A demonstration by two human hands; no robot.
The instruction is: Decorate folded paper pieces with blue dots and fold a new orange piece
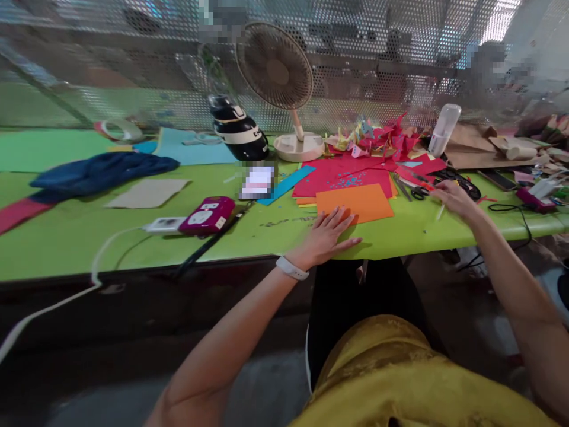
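Observation:
My left hand [328, 236] lies flat with its fingers spread, the fingertips on the lower left edge of a sheet of orange paper [360, 203]. That sheet overlaps larger red paper [306, 179] strewn with tiny blue bits. To the right, my right hand [453, 198] has its fingers closed around a thin reddish tool [425, 184], whose kind is blurred. Black-handled scissors [418, 193] lie just left of that hand. A heap of crumpled red and yellow paper scraps [386, 139] sits behind the sheets.
A fan [275, 74] and a black bottle [237, 130] stand at the back, near a clear bottle [444, 129]. A phone [258, 181], a purple power adapter [208, 215] with a white cable, and dark blue cloth [102, 172] lie leftward. The green table's front edge is close.

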